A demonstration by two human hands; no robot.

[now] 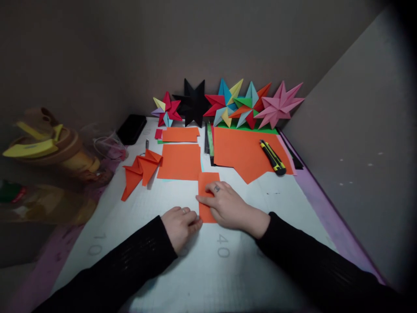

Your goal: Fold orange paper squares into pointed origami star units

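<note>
A narrow strip of folded orange paper (204,213) lies upright on the white mat between my two hands. My right hand (228,208) rests over it from the right, index finger stretched to the paper's left edge and the other fingers partly bent. At the lower left corner of the paper, my left hand (181,226) has its fingers curled together, with thumb and fingertip at the corner. Just beyond the strip is a stack of orange sheets (181,161). Folded orange paper pieces (142,168) stand to the left of that stack.
Several folded paper stars (193,103) lean against the wall. A yellow-and-black box cutter (273,157) lies on large orange paper (239,150). A black phone (132,129) is at the back left, and a brown container (70,150) and a bottle (48,202) stand left of the mat (208,278).
</note>
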